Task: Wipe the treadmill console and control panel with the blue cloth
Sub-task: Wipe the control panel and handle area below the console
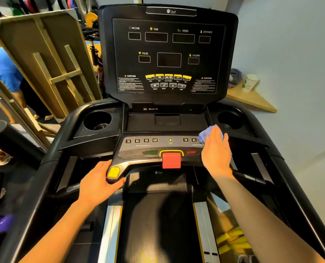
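Wiping step underway: right hand (215, 149) lies flat, fingers extended, pressing blue cloth (208, 134) onto right end of control panel (138, 149), left hand (99, 181) curled around left grip by yellow button (113, 172); next likely sweep left, then console (168, 54).

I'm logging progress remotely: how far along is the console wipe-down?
Nothing visibly marks any area as finished. In hand: the right hand presses the blue cloth flat on the right end of the control panel, covering the speed buttons there. The left hand grips the handle by the yellow button. Seemingly left: the panel's left side and the upright console.
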Demonstrator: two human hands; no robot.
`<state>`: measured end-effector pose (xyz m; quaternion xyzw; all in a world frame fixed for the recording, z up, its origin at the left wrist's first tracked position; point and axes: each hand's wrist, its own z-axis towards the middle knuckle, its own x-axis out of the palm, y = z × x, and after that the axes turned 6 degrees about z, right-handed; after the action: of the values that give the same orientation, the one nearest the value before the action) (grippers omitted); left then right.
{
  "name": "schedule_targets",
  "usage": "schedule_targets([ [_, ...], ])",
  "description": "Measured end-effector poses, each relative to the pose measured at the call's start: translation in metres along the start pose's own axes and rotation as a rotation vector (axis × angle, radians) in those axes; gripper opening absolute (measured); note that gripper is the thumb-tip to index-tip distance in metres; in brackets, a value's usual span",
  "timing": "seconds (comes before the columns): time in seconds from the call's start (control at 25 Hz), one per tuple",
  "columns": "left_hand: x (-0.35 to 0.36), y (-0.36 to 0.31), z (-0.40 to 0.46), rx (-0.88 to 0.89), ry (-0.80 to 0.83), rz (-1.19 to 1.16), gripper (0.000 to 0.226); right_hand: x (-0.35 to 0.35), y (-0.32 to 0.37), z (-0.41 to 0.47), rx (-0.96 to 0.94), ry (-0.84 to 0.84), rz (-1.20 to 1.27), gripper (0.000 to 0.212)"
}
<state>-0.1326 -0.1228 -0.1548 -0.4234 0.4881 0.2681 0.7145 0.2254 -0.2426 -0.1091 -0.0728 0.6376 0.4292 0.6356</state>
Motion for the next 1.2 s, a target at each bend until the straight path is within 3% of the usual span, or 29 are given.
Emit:
schedule_targets([
  [0.16,0.0,-0.002,0.0,-0.013,-0.011,0.039,0.067,0.012,0.017,0.0,-0.09,-0.123,0.099,0.029],
  [0.28,0.001,-0.002,0.001,-0.011,-0.017,0.044,0.066,0.015,0.032,-0.004,-0.027,-0.161,0.107,0.019],
  [0.48,0.002,-0.001,0.0,-0.01,-0.02,0.046,0.07,0.037,0.068,-0.023,-0.261,-0.005,-0.103,0.038],
  [0.68,0.002,0.0,-0.001,-0.015,-0.007,0.032,0.073,0.06,0.131,-0.058,-0.391,0.073,-0.006,0.046],
  [0.84,0.0,-0.001,-0.001,0.006,-0.017,0.038,0.072,0.078,0.159,-0.086,-0.528,0.143,0.032,0.072],
  [1.2,0.005,0.002,-0.002,-0.035,-0.025,0.029,0.037,0.104,0.18,-0.138,-0.835,0.191,-0.111,0.065],
])
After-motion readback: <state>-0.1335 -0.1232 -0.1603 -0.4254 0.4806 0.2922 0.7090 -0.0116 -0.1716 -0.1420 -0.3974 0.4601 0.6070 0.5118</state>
